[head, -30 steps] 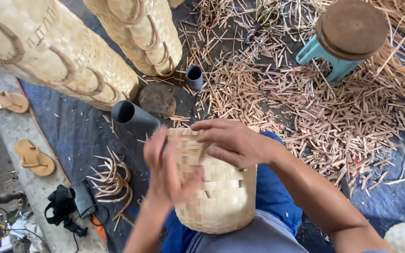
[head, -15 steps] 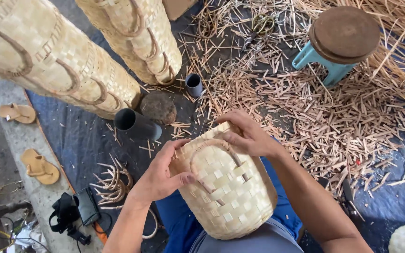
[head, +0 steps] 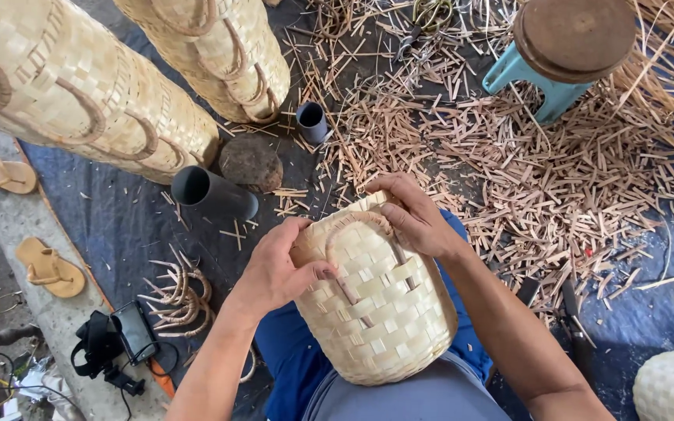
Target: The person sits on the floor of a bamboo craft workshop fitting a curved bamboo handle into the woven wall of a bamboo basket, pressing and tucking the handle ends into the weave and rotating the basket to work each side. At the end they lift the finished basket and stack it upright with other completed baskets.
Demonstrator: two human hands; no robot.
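Basket-weaving workshop, stacked woven baskets (head: 79, 101), bamboo offcuts (head: 555, 179) littering tarpaulin (head: 118, 226)

Both hands, L (head: 274, 269) & R (head: 415, 218), grip woven basket (head: 380, 304) on lap.

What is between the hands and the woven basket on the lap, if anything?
Nothing visible. The left hand grips the woven basket at its left side, thumb on the weave, and the right hand holds its top edge beside the curved handle.
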